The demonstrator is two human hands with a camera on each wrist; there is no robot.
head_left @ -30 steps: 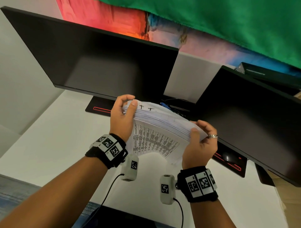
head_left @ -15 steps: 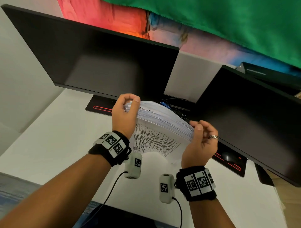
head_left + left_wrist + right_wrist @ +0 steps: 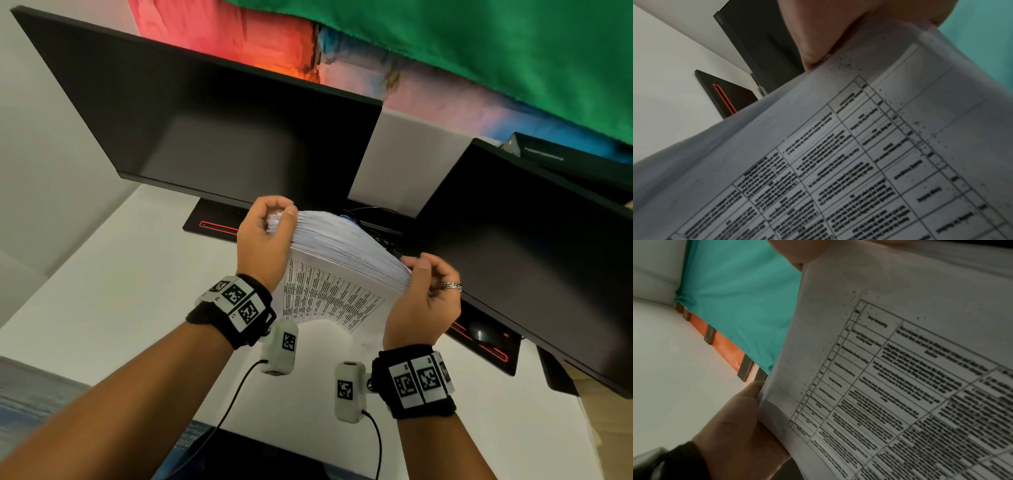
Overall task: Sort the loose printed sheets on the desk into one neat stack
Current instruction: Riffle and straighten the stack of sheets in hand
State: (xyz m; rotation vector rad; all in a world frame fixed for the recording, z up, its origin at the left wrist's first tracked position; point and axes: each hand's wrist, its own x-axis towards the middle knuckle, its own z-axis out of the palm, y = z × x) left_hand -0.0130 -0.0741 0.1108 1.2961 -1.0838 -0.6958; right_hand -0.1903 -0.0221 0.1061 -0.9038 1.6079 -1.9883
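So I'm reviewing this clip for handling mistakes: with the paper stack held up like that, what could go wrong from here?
1. The stack of sheets is up off the desk, held only at its two ends by the left hand and right hand; it bows, so sheets could slip out.
2. The edges are fanned, so squaring could crease corners.
3. The monitors are close behind; the stack might bump them.

Left hand (image 3: 263,240) raised, fingers curled, pinching; right hand (image 3: 423,301) likewise, opposite.

Thick printed-sheet stack (image 3: 342,260) tilted, held above desk w/ table-print underside.
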